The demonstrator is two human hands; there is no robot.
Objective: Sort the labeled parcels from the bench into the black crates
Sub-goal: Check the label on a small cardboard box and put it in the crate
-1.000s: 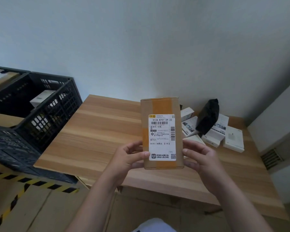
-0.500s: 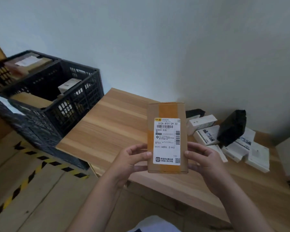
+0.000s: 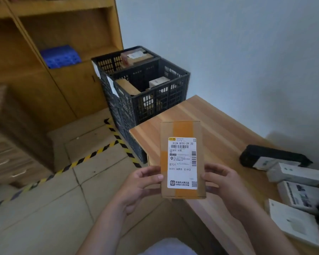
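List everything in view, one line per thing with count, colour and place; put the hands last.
cardboard parcel: one, brown with orange tape and a white label, held upright over the bench's near-left corner
bench: one, light wood, right of centre
black crates: two at top, stacked on others left of the bench, holding parcels
white boxes: several, on the bench's right part
black pouch: one, behind the white boxes
shelf unit: one, wooden, far left
blue tray: one, on the shelf
floor tape: yellow-black, on the floor
left hand: grips the parcel's left edge
right hand: grips its right edge
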